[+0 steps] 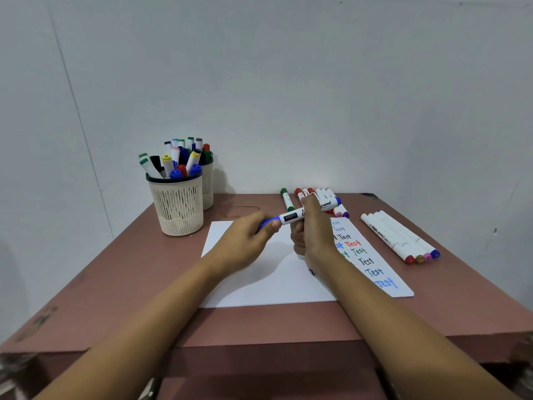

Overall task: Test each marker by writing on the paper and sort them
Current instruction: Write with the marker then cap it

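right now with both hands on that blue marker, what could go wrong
1. The left hand grips the cap and the right hand holds the marker over the paper. If the cap comes off with a jerk, the tip could streak skin or sheet.
2. The right forearm hangs over the Test lines; fresh ink might smear if it drops.
3. The loose pile lies just behind the right hand; a bump could mix the sort.

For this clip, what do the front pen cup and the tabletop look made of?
Front pen cup: probably moulded plastic, matt cream, judging by its regular slots and mesh band. Tabletop: likely painted wood or board, matt reddish-brown; chipped patches at the edges suggest a paint coat, but the core is unclear.
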`<state>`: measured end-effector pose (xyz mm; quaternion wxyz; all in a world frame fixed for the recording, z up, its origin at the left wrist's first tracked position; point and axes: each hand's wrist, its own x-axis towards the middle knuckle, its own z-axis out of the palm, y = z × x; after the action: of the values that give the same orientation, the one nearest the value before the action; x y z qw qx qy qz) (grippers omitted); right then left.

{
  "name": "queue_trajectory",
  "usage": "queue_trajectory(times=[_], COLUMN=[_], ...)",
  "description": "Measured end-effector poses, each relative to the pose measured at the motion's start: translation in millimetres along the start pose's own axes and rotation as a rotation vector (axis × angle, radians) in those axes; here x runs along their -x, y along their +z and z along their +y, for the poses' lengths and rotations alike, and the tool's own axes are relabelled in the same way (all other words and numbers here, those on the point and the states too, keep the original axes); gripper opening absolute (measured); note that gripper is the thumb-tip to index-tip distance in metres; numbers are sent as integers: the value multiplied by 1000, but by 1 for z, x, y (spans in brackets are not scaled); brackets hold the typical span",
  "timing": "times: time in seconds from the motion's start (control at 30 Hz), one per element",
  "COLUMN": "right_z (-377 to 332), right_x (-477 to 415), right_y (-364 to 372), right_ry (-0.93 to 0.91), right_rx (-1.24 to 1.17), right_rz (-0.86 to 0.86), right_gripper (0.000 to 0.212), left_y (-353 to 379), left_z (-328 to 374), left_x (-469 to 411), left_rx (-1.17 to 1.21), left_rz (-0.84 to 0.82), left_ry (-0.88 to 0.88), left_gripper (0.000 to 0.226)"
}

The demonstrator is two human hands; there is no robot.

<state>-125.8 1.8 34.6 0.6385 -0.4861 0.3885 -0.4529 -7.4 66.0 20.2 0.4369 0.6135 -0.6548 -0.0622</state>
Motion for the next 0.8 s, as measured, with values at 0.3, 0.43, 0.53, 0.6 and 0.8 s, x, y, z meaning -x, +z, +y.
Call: queue_trajectory(times=[0.3, 0.43, 0.53, 0.6, 0.8], right_z=[3, 2, 2, 3, -2], right_x=[4, 7, 9, 9, 0], right_y=[6, 8, 7, 6, 0], right_ry=[-165, -314, -398, -410, -299], right_rx=[-126, -101, -96, -93, -4], right_rz=[16, -26, -60, -87, -122], right_gripper=[34, 36, 34, 31, 40], left_y=[-9, -13, -13, -13, -9], left_z=[10, 10, 10, 10, 10], left_x=[2, 3, 3, 3, 2], left_rx=[758, 917, 1013, 1024, 897], left_rz=[-233, -289, -333, -343, -226], left_ry=[-313, -434, -498, -504, -425], left_gripper=[29, 29, 29, 30, 27])
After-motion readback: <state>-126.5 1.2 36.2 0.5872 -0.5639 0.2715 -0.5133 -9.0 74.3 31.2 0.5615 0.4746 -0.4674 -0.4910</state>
